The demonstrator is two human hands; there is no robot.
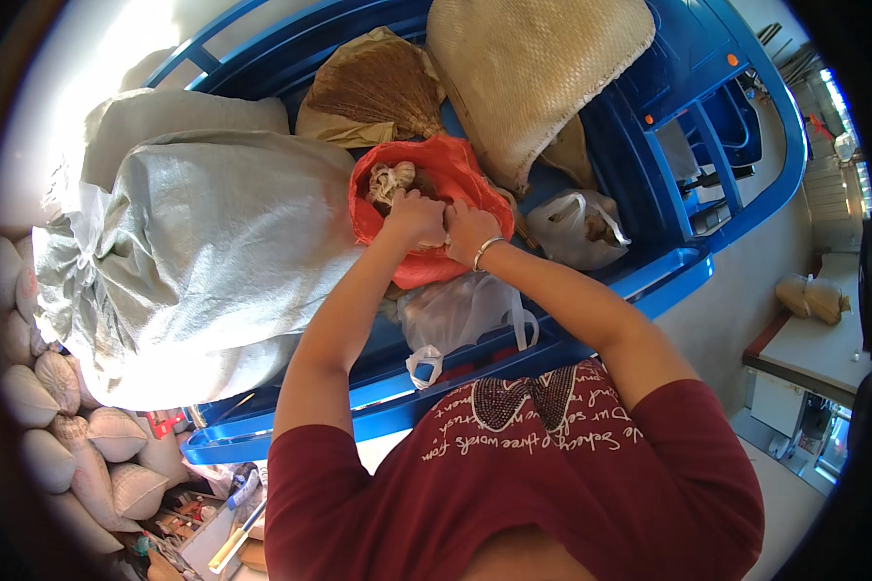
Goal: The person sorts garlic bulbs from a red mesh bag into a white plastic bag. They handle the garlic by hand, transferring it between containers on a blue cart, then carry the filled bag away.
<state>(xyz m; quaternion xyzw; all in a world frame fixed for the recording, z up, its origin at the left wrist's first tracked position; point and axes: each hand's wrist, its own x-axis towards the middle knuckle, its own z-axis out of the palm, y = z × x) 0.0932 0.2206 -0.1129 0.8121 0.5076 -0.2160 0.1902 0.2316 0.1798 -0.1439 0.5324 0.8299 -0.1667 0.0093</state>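
Observation:
A red woven bag (pixel 430 274) stands with its mouth spread in the bed of a blue cargo vehicle (pixel 312 407). Bulbs that look like garlic (pixel 394 180) show at the left inside it. My left hand (pixel 417 218) reaches into the bag beside them, knuckles up. Close to it, almost touching, my right hand (pixel 472 231) is bent inside the bag's near right part, with a bangle at the wrist. Both sets of fingertips are largely hidden, so what they hold cannot be told. A whitish plastic bag (pixel 454 312) lies just below the red one.
Large pale woven sacks (pixel 240 232) fill the left of the bed. Beyond the red bag lie a straw broom head (pixel 378 87) and a tan woven sack (pixel 538 65). A plastic bag with brown contents (pixel 578 229) sits at right. Blue rails (pixel 668 279) edge the bed; piled sacks (pixel 91 465) stand lower left.

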